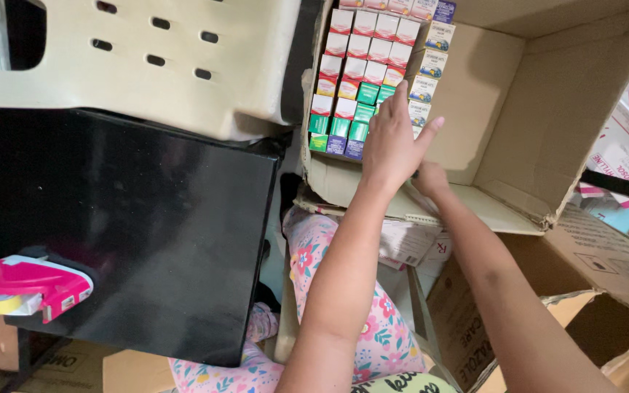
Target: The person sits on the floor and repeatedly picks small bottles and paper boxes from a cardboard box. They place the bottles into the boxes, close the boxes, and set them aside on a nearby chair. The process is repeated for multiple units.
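A large open cardboard box (547, 94) lies on its side in front of me. Its left part is packed with rows of small cartons (362, 65) in white-red, green, blue and yellow. My left hand (393, 142) rests flat against the lower right end of that stack with its fingers spread and holds nothing. My right hand (431, 178) reaches into the box just below and behind the left hand. Its fingers are hidden by the left hand, so I cannot tell what it holds.
A black cabinet (132, 218) stands at the left, with a beige plastic chair (147, 58) above it and a pink tape dispenser (27, 287) at its lower left. More cardboard boxes (591, 291) sit at the right. My floral-trousered leg (314, 255) is below.
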